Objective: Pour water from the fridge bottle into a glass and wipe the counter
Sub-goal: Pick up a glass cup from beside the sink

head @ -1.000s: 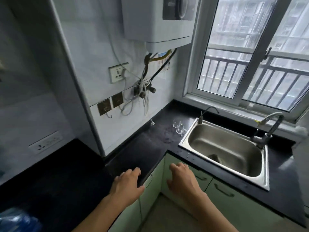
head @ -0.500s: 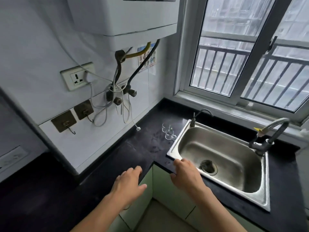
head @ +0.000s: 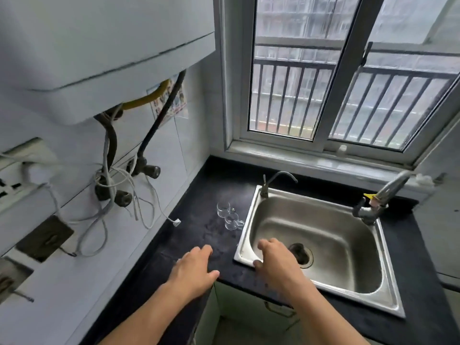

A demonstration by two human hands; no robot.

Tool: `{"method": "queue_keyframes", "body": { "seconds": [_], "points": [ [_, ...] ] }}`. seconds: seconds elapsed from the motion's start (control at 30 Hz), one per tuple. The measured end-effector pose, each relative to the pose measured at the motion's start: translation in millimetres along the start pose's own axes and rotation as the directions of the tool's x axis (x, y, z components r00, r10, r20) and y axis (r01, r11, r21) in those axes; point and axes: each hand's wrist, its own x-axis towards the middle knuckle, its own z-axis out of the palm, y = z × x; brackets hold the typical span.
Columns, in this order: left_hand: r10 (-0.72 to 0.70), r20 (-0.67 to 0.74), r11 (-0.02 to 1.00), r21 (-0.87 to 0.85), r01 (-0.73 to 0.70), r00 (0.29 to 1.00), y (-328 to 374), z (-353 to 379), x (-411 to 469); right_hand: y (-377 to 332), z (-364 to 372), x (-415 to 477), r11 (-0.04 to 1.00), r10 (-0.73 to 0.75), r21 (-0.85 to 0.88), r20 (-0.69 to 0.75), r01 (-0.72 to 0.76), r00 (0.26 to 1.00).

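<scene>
Glasses: 2 small clear ones (head: 230,216) are standing upright on the black counter (head: 199,215), touching or nearly so, just beside the sink's left rim and approx. midway between the counter's front edge and the back wall under the window (head: 348,78). Both are looking empty. Sink (head: 388,292), stainless steel, is sitting in the counter w/ its drain (head: 301,253) showing; a thin gooseneck tap (head: 277,181) is rising at its back-left corner, a bigger faucet (head: 383,197) at its back-right corner.

Person's left hand (head: 193,271) is hovering palm-down at the counter's front edge, fingers spread open, gripping nothing. Right hand (head: 278,263) is reaching over the sink's front-left corner, fingers loosely curled but open, thumb near the rim; can't tell if it is touching the steel. Nothing in it.

On the left wall, a white water heater (head: 99,51) is hanging above a tangle of hoses and white cables (head: 119,185), w/ a loose plug end dangling just above the counter's back edge. Green cabinet doors (head: 249,310) are showing below the front edge. No bottle or cloth is in view.
</scene>
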Motion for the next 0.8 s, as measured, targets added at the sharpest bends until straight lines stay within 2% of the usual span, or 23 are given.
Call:
{"method": "queue_keyframes", "body": {
  "seconds": [0.23,0.53,0.67,0.8],
  "points": [
    [-0.054,0.035,0.997,-0.049,0.056,0.998,7,-2,53,24,8,58,0.998,0.046,0.046,0.027,-0.048,0.999],
    [-0.286,0.125,0.916,-0.257,0.309,0.950,19,36,136,62,42,161,0.994,-0.030,0.105,0.132,0.016,0.991],
    [-0.389,0.159,0.808,-0.414,0.419,0.907,20,56,177,69,64,202,0.987,-0.071,0.155,0.196,0.041,0.978],
    [-0.506,0.215,0.585,-0.626,0.515,0.835,17,77,214,72,87,231,0.982,-0.101,0.184,0.273,0.051,0.957]
  ]
}}
